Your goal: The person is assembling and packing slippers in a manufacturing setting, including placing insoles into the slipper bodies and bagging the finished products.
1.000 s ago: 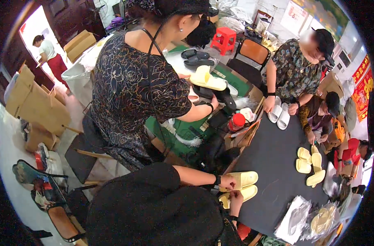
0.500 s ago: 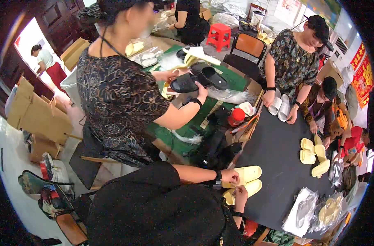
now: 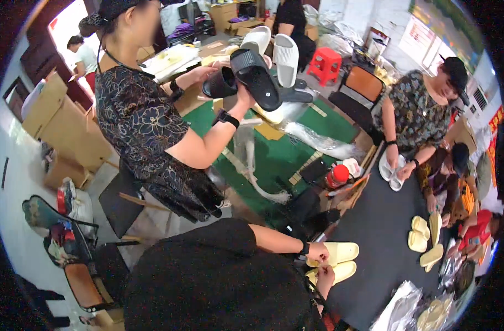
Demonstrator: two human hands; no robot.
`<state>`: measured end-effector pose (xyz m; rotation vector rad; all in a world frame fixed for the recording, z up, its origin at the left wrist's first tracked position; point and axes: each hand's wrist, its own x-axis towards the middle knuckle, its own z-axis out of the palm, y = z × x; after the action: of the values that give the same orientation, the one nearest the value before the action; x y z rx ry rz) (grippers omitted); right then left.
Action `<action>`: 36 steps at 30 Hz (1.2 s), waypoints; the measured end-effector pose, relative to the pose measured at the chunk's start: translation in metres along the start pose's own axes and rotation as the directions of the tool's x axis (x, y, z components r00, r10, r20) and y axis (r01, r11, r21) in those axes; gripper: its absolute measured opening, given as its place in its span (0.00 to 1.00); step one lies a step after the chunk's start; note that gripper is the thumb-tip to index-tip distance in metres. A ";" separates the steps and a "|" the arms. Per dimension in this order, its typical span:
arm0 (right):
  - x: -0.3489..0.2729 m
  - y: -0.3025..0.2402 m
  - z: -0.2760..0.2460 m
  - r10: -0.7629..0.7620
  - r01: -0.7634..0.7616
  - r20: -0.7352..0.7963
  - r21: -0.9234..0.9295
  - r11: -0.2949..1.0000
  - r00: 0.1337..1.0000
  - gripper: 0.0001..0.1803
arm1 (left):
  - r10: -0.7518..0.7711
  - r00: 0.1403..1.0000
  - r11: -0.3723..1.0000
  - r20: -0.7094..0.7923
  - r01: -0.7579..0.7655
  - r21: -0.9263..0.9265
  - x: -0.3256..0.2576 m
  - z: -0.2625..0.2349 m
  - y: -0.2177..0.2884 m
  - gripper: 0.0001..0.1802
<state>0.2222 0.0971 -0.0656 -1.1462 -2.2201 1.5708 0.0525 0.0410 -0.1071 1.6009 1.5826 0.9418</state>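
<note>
A pair of pale yellow slippers lies side by side on the black tabletop: the farther slipper (image 3: 345, 251) and the nearer slipper (image 3: 343, 270). Over their strap ends, my left hand (image 3: 318, 252) and my right hand (image 3: 325, 275) come close together with fingertips pinched. Anything small between those fingers cannot be made out. Both forearms reach out from my black sleeves toward the right. Farther right on the table are several more yellow slippers (image 3: 419, 234), apart from my hands.
A standing co-worker holds black slippers (image 3: 257, 77) near white slippers (image 3: 285, 59) over the green table (image 3: 271, 201). Across the black table (image 3: 368, 231), another person handles white slippers (image 3: 394, 175). Bagged slippers (image 3: 398, 309) lie at the near right; a red-lidded jar (image 3: 338, 175) stands farther back.
My hands have drawn closer together over the yellow slippers. The whole view has shifted. The standing co-worker has raised the black slippers, and white slippers now show behind them.
</note>
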 end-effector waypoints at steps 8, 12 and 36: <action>0.002 0.001 0.002 -0.128 0.129 0.016 -0.118 0.985 0.992 0.01 | -0.060 0.996 0.998 -0.060 0.060 -0.002 -0.002 0.008 -0.012 0.08; 0.004 0.007 0.006 -0.089 0.089 0.005 -0.052 0.995 0.996 0.02 | -0.093 0.984 0.994 -0.153 0.085 -0.063 -0.011 0.002 -0.005 0.07; -0.012 0.011 0.009 -0.094 0.088 -0.106 -0.063 0.994 0.990 0.03 | 0.007 0.998 0.998 -0.055 -0.010 -0.062 -0.013 0.001 0.009 0.08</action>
<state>0.2306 0.0844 -0.0752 -1.1010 -2.2277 1.3834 0.0580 0.0276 -0.1001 1.5518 1.5687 1.0380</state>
